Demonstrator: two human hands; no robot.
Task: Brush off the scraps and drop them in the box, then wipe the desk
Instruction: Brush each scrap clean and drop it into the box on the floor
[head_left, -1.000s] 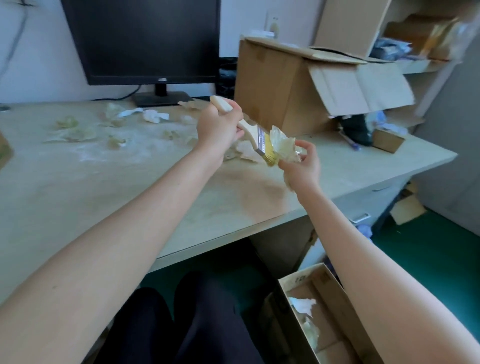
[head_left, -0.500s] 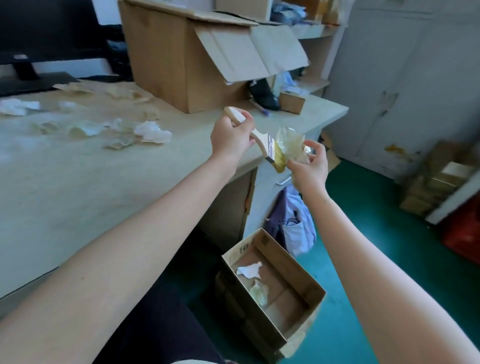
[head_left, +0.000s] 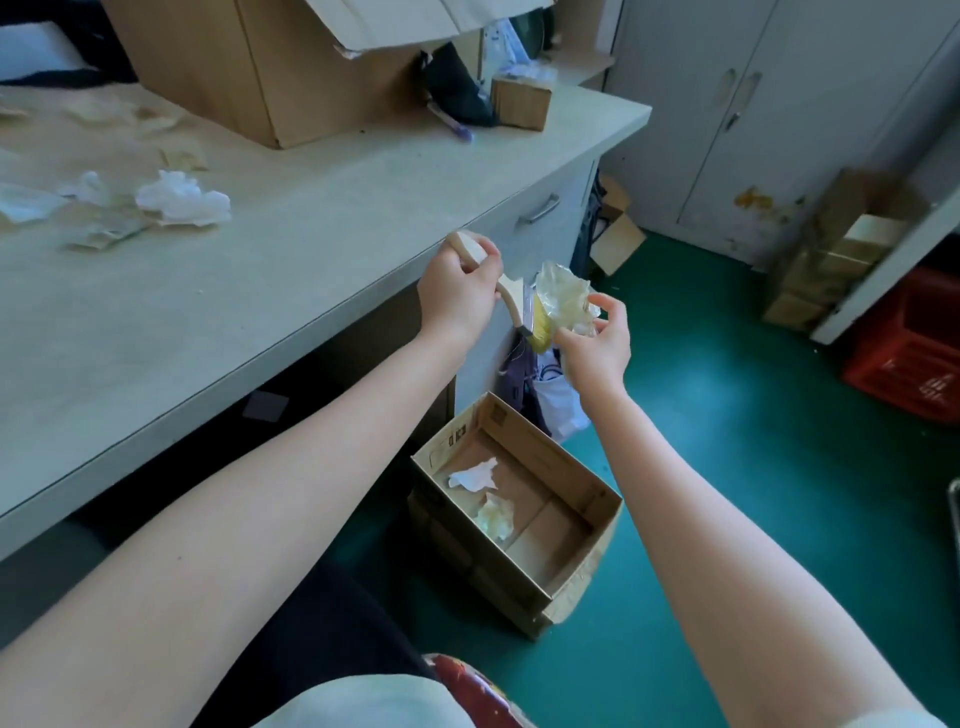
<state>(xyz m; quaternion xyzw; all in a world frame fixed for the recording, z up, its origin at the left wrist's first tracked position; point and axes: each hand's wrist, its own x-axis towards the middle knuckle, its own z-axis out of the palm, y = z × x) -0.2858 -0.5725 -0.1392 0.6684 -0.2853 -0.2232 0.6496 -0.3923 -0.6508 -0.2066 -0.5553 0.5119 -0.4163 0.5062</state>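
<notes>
**Scrap held off the counter edge, box below**

Left hand (head_left: 457, 296) grip wraps the smooth pale wood handle of the brush (head_left: 511, 299). Right hand (head_left: 597, 348) grip pinches a crinkled translucent scrap (head_left: 563, 296) against the yellow bristles. Both are lower than 0.5 s ago, past the counter (head_left: 311, 270) edge. The open cardboard box (head_left: 582, 571) sits on the floor below. Crumpled white scraps (head_left: 182, 200) lie on the counter.

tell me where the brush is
Head view, right of centre: the brush is in the left hand, just off the desk edge, bristles against the scrap the right hand holds, above the open box.
</notes>
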